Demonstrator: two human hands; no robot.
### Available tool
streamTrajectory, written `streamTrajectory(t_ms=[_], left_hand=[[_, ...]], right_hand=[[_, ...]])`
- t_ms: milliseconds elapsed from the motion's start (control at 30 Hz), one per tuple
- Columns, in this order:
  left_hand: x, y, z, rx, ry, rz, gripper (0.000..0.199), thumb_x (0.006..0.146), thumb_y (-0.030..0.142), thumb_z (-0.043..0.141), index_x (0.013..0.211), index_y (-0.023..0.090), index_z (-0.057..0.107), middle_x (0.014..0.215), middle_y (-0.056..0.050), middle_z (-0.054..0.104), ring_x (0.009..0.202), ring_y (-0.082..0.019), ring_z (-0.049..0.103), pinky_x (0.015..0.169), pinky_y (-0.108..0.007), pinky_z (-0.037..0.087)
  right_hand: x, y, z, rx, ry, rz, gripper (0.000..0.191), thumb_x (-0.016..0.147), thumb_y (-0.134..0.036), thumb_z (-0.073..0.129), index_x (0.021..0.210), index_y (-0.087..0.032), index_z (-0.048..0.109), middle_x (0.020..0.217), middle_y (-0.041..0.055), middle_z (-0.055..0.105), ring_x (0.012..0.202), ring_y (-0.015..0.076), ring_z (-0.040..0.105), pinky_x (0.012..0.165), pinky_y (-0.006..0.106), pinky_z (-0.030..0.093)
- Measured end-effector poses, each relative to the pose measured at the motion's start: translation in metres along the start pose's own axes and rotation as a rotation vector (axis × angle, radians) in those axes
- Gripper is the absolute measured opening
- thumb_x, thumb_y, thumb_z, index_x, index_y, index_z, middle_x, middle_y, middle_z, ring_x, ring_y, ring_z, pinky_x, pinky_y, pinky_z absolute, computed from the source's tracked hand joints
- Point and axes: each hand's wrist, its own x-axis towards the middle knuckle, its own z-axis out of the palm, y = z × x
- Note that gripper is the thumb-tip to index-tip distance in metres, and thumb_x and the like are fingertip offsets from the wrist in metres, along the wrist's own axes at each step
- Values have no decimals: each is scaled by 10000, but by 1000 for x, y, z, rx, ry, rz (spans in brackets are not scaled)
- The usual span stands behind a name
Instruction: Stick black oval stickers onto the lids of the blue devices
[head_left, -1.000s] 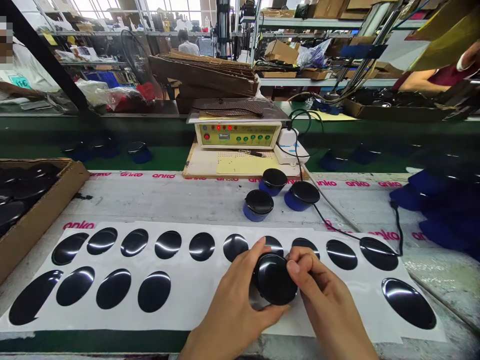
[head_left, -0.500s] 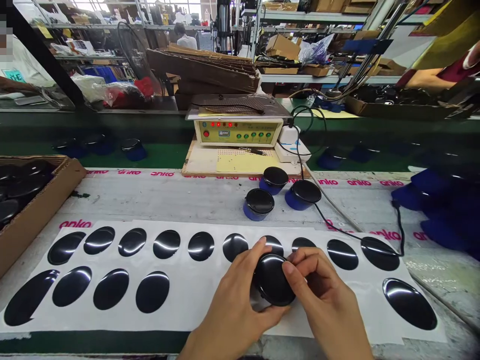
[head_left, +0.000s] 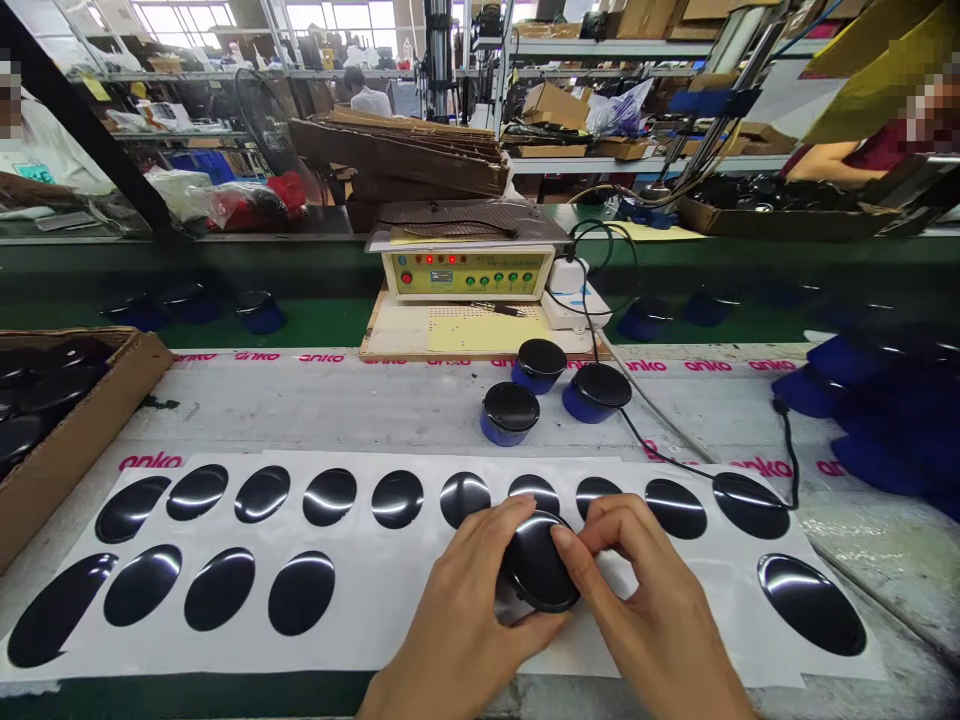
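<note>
A glossy black round part [head_left: 541,562] is held above the white sheet [head_left: 390,620], tilted toward the camera. My left hand [head_left: 480,600] wraps round its left side, fingers at the top and thumb at the lower edge. At its upper right edge, my right hand [head_left: 645,590] has thumb and forefinger pinched together against the rim. Whatever lies between those fingertips is too small to tell. Glossy black discs [head_left: 301,593] lie in two rows on the sheet around my hands.
Three blue cups with black tops [head_left: 510,412] stand behind the sheet, near a cable. A control box [head_left: 465,275] with red lights is at the back. A cardboard box [head_left: 97,430] of black parts sits left; blue parts [head_left: 885,410] are piled right. People are beyond the bench.
The view has shifted slightly. Both hands stay round the black part, with my right thumb still at its upper right rim. Fewer red lights show on the control box.
</note>
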Motion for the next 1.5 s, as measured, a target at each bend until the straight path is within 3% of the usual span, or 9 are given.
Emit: streamTrajectory(t_ms=[167,333,500,700,867,1000,1133,1333,1500], left_hand=[[-12,4,4,282,-55,214,749,775,147,658,1410,326,304,1372,-121,438,1160,-286,527,866,-408,554],[-11,-1,-25,421,-73,252,534,828,241,618,1303,431,466,1333,-57,432,1159,-249,520,854,-338,544],[95,-63,-134,589,252,-138,524,878,330,528,1384,264,407,1355,-124,344,1260,-309,417,1042,-471,382],[203,-119,-216,628,471,-420,423,889,310,569,1278,177,470,1338,-111,457,1182,-284,485,966,-520,422],[199,-93,-181,551,428,-268,405,915,329,525,1288,179,473,1372,-114,444,1235,-294,452,1019,-558,365],[153,-51,-111,412,53,89,316,932,341,462,1217,274,580,1346,-34,517,1265,-202,461,1093,-370,354],[117,-32,-57,313,-226,246,614,795,374,671,1361,347,435,1457,-22,408,1290,-197,453,1050,-323,416],[123,-48,-49,262,-145,215,462,874,310,577,1326,292,486,1371,-79,457,1275,-208,458,1075,-394,386],[122,-58,-47,254,-130,216,520,854,271,590,1355,305,454,1399,-97,451,1297,-261,441,1057,-448,399]], right_hand=[[25,41,-59,-359,-61,-14,314,849,-551,536,955,-256,526,732,-16,575,449,132,494,453,269,419],[49,82,-108,-323,-602,-23,231,885,-279,485,1104,-325,543,1273,36,534,905,191,629,701,271,507],[54,83,-110,-343,-707,5,374,827,-170,506,1149,-359,534,1329,12,506,957,205,641,766,292,513],[79,65,-90,-392,-334,-112,333,903,-507,460,1143,-295,552,1111,57,643,907,258,649,737,380,530],[123,51,-65,-490,-189,-221,467,889,-439,509,1298,-216,483,1357,135,483,1169,341,514,805,453,503],[150,52,-46,-496,-265,-262,453,862,-340,551,1279,-170,504,1329,155,507,1191,339,496,893,454,463],[143,39,-35,-489,-336,-267,334,839,-228,517,1156,-144,575,1119,138,616,982,293,611,838,430,477],[130,21,-40,-512,-359,-215,270,895,-315,527,1125,-192,598,1059,79,647,927,241,632,793,377,496],[205,52,-78,-651,-171,-32,284,935,-345,532,1154,-169,570,1153,79,596,979,204,601,847,422,496]])
